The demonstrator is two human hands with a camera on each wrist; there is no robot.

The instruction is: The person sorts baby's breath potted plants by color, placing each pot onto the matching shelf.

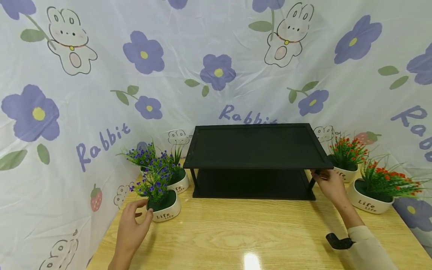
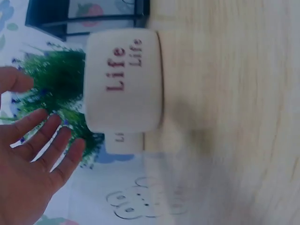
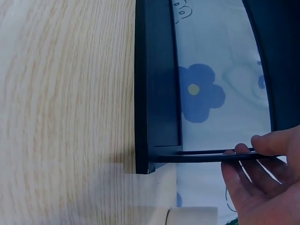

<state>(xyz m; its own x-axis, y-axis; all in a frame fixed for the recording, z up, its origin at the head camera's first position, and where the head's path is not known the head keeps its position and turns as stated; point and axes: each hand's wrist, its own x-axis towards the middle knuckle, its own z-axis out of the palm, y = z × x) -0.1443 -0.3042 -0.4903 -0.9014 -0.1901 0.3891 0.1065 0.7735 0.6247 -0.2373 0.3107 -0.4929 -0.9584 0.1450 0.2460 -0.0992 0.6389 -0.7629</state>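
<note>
A black two-tier shelf [image 1: 253, 147] stands on the table, its lower board resting on the wood. At its front right corner my right hand [image 1: 332, 187] grips the thin black post [image 3: 201, 158], thumb on one side and fingers on the other, just under the top board. My left hand [image 1: 132, 225] is at the left side of a white pot [image 1: 167, 213] marked "Life", which bears purple flowers [image 1: 156, 183]. In the left wrist view its fingers [image 2: 51, 152] are spread and loosely bent, holding nothing. Whether a fingertip touches the pot is unclear.
More purple-flowered greenery [image 1: 139, 155] and another white pot [image 1: 180, 183] stand behind, left of the shelf. Two pots with red flowers, a front one [image 1: 372, 204] and a rear one [image 1: 345, 174], stand at the right. A printed rabbit curtain [image 1: 189, 37] backs the wooden table [image 1: 216, 236].
</note>
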